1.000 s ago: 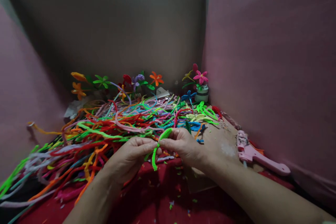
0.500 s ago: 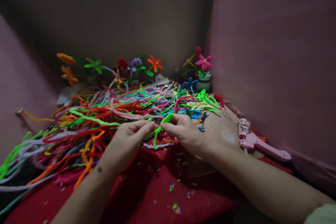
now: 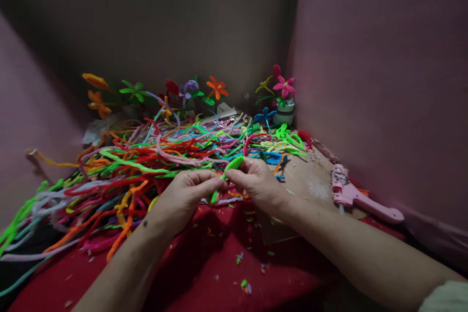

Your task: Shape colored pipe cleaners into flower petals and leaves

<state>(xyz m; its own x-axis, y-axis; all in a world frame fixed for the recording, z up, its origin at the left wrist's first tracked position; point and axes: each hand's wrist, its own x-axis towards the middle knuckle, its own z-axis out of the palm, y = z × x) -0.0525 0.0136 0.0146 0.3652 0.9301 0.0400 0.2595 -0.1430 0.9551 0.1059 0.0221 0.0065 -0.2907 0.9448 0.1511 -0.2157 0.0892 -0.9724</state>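
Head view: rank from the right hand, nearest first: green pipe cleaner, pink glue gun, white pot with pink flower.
1. Green pipe cleaner, pinched in the right hand, shared with the left hand.
2. Pink glue gun, to its right on the table.
3. White pot with pink flower, far back corner.

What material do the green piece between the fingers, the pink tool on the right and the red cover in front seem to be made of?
Green piece, pinched by left hand and right hand: likely a fuzzy pipe cleaner, since its surface is matte and it holds a bend.
Pink tool: probably moulded plastic, smooth with a slight sheen.
Red cover: looks like soft matte cloth, with folds, strewn with clippings.
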